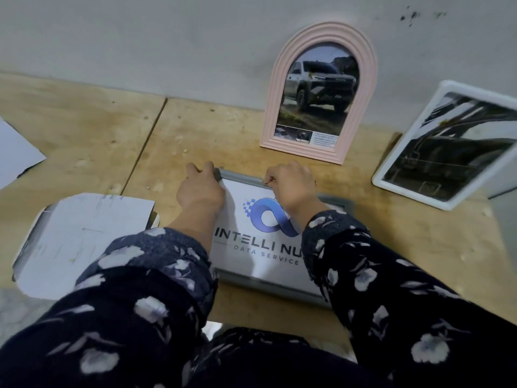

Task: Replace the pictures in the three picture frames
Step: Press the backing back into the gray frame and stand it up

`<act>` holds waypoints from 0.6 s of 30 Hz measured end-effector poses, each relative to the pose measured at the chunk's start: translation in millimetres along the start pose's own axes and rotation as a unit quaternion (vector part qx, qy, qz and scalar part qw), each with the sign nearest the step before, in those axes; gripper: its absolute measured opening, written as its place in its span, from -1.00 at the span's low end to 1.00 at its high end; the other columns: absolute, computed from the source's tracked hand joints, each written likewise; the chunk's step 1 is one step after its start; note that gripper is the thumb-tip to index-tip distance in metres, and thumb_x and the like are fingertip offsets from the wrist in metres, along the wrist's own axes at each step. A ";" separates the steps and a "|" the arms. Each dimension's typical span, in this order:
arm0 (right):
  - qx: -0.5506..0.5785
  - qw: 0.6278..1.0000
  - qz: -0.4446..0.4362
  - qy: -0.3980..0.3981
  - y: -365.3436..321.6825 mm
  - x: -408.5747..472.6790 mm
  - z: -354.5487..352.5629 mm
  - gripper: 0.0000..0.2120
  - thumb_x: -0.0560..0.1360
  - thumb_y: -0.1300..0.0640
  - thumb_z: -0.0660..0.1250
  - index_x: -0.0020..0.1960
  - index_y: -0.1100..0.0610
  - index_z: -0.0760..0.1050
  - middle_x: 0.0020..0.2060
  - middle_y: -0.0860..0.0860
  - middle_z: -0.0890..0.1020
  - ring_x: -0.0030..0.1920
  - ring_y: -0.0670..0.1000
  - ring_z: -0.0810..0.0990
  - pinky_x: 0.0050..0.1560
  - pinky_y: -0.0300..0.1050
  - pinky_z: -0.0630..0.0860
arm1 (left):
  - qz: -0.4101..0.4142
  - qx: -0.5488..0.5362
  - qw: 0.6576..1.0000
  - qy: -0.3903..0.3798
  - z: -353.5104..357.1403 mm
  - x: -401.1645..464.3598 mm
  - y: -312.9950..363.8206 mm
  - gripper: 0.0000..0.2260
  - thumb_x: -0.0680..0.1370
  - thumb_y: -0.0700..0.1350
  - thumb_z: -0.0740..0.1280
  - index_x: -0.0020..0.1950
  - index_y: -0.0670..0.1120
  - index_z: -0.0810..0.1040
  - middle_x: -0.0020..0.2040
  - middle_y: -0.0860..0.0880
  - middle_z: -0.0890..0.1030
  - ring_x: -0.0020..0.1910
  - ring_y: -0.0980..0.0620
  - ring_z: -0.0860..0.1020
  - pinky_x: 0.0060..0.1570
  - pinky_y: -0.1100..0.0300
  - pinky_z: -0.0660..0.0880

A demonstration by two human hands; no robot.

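Observation:
A grey metal picture frame (pixel 268 287) lies flat on the wooden table in front of me, holding a white logo print (pixel 251 247). My left hand (pixel 200 189) grips the frame's far rail at its left end. My right hand (pixel 291 186) pinches the same rail further right, fingers curled. A pink arched frame (pixel 275 113) with a truck photo leans upright against the wall behind. A white rectangular frame (pixel 391 169) with a dark picture leans tilted at the right.
A sheet of white paper with cut corners (pixel 84 242) lies left of the grey frame, over something grey. Another white sheet (pixel 16 155) lies at the far left edge. The grey wall (pixel 167 37) closes off the back of the wooden table (pixel 112 135).

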State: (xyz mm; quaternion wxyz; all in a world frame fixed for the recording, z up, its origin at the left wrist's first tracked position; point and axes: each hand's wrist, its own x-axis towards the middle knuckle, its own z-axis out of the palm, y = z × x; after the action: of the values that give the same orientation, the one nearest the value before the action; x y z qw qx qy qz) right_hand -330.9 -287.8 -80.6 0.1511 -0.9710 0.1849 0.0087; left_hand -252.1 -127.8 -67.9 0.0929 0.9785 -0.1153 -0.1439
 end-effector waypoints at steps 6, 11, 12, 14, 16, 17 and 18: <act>0.011 0.999 0.023 0.019 26.2 -18.4 -5.2 -0.74 0.53 0.25 0.22 -0.05 -0.06 0.59 -0.07 -0.11 0.62 0.08 0.05 0.45 0.05 -0.04 0.27 | 0.003 0.018 1.000 0.001 4.6 1.0 3.3 -0.75 0.58 -0.19 0.19 0.25 -0.06 0.30 0.31 -0.18 0.24 -0.11 -0.21 0.43 -0.27 0.04 0.33; 0.038 0.998 0.049 0.017 43.1 -28.2 -11.9 -0.79 0.53 0.19 0.23 -0.10 -0.02 0.61 -0.08 -0.08 0.65 0.06 0.06 0.51 0.06 -0.03 0.30 | -0.012 0.036 0.999 -0.003 5.3 -1.4 4.2 -0.68 0.57 -0.22 0.20 0.31 -0.09 0.29 0.34 -0.17 0.21 0.11 -0.23 0.42 -0.18 0.00 0.34; 0.044 0.997 0.057 0.023 46.8 -30.4 -13.5 -0.80 0.51 0.19 0.24 -0.11 -0.01 0.62 -0.08 -0.08 0.65 0.06 0.07 0.52 0.07 -0.03 0.32 | -0.014 0.056 0.998 0.009 5.6 -3.1 8.3 -0.66 0.56 -0.22 0.21 0.32 -0.09 0.28 0.36 -0.16 0.19 0.19 -0.22 0.37 -0.12 -0.02 0.34; 0.046 0.997 0.064 0.023 48.4 -32.8 -14.3 -0.79 0.50 0.20 0.24 -0.10 -0.01 0.62 -0.06 -0.08 0.66 0.07 0.08 0.52 0.10 -0.02 0.32 | 0.023 0.115 0.991 0.058 7.1 -5.8 15.7 -0.58 0.51 -0.23 0.24 0.35 -0.07 0.26 0.42 -0.12 0.16 0.30 -0.18 0.28 0.05 -0.04 0.33; 0.038 0.997 0.062 0.016 48.8 -33.3 -15.4 -0.77 0.51 0.21 0.22 -0.06 -0.01 0.62 -0.03 -0.08 0.65 0.08 0.07 0.51 0.12 -0.02 0.30 | 0.118 0.144 0.978 0.098 10.3 -3.9 28.9 -0.53 0.49 -0.20 0.26 0.38 -0.02 0.26 0.44 -0.07 0.18 0.34 -0.14 0.26 0.15 -0.05 0.31; 0.031 0.997 0.062 0.016 49.3 -33.4 -15.8 -0.77 0.53 0.20 0.21 -0.05 -0.02 0.62 -0.03 -0.08 0.65 0.08 0.07 0.50 0.12 -0.02 0.29 | 0.172 0.147 0.969 0.099 12.0 -2.8 38.5 -0.55 0.51 -0.16 0.26 0.39 0.01 0.28 0.43 -0.05 0.22 0.34 -0.12 0.26 0.18 -0.05 0.30; 0.026 0.998 0.062 0.015 49.3 -33.2 -15.9 -0.77 0.54 0.18 0.20 -0.04 -0.03 0.62 -0.02 -0.08 0.64 0.09 0.06 0.50 0.12 -0.02 0.29 | 0.218 0.150 0.960 0.089 14.0 -2.5 48.7 -0.58 0.54 -0.10 0.26 0.39 0.03 0.30 0.41 -0.03 0.26 0.34 -0.10 0.28 0.19 -0.04 0.29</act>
State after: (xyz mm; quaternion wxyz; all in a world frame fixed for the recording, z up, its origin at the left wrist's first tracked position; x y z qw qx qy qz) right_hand -380.3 -324.4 -77.3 0.1729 -0.9534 0.2474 -0.0017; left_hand -268.3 -175.8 -70.0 -0.0160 0.9411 -0.3375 -0.0133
